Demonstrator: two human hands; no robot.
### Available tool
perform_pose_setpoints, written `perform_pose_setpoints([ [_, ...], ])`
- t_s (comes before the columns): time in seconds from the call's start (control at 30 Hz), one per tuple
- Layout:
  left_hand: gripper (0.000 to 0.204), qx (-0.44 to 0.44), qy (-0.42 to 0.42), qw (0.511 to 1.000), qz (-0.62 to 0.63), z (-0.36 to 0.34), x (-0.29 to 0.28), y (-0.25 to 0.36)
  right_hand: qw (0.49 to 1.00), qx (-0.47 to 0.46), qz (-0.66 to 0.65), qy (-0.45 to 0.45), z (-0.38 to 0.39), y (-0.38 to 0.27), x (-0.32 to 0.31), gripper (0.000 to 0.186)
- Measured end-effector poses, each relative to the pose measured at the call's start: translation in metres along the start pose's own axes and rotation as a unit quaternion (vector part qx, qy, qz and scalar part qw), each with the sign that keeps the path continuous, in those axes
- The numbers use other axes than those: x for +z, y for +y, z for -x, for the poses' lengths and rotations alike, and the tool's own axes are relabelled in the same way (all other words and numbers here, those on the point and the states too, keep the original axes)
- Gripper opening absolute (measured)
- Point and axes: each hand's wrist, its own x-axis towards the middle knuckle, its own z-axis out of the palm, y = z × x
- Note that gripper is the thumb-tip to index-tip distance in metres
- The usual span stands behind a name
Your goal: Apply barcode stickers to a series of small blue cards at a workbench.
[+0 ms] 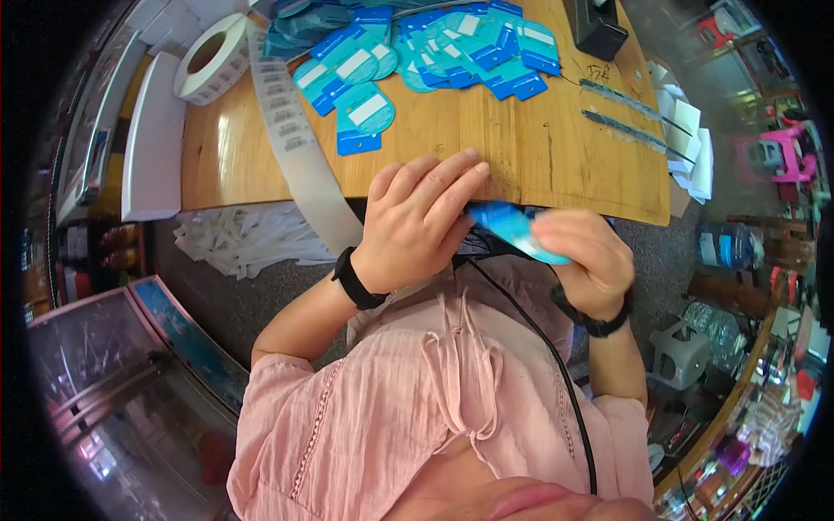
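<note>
Over the wooden table's (434,130) near edge, my left hand (417,213) lies with its fingers stretched out and the thumb side low. My right hand (586,256) pinches a blue and teal round-ended card (508,230), smeared by motion, just off the table edge. Its dark blue end comes close to my left thumb; whether they touch I cannot tell. A strip of printed labels (291,130) runs from a label roll (211,59) down past the table edge and behind my left wrist. One similar card (363,117) lies flat beyond my left hand.
A spread of blue and teal cards (452,52) covers the table's far part. Two thin dark strips (634,130) and a black box (598,30) are at the right. White backing strips (252,239) heap below the table. A black cable (539,330) crosses my front.
</note>
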Motion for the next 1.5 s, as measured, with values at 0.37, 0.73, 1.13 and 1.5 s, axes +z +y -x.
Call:
perform_pose_setpoints([
  [0.37,0.069,-0.123,-0.025,0.988,-0.095,0.004,-0.034,-0.017,0.949,0.296,0.106,0.032,0.099,0.058,-0.003,0.016],
  [0.73,0.068,-0.031,-0.138,0.990,0.014,0.002,-0.025,0.029,0.990,0.124,0.054,0.033,0.048,0.011,0.010,0.020],
  [1.13,0.041,-0.043,-0.010,0.999,-0.012,0.003,-0.026,0.002,0.970,0.014,0.240,-0.035,-0.017,0.009,0.040,0.040],
  [1.5,0.024,-0.046,0.036,0.944,0.324,-0.001,-0.065,0.014,0.998,-0.029,0.034,0.052,-0.016,-0.001,0.047,0.035],
])
